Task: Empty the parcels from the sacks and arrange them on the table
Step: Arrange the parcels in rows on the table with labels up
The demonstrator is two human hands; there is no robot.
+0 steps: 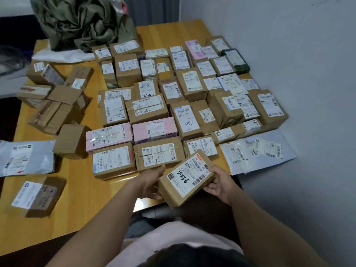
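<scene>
Brown cardboard and white shipping labels across a wooden table. At far left, a grey plastic mailer lying flat by the edge, with a lone box just in front and a loose heap of unsorted boxes behind. Further back, a crumpled green sack, slumped at the far side. From centre to right, tidy rows of parcels, labels up, packed edge to edge, two pink ones among the brown. At the near edge, lifted clear of the table between both hands, a small oblong carton: tilted, taped, label uppermost, with printed barcodes and a number handwritten in black marker. Left hand cupped at the lower-left end, fingers curled beneath; right hand gripping the upper-right end, thumb along the top edge. Probably light, judging by the easy hold, and stiff enough to keep shape. Likely slick on the taped faces, so best taken by the short ends, as here. At far right, flat white mailers spread beside the grey wall.
</scene>
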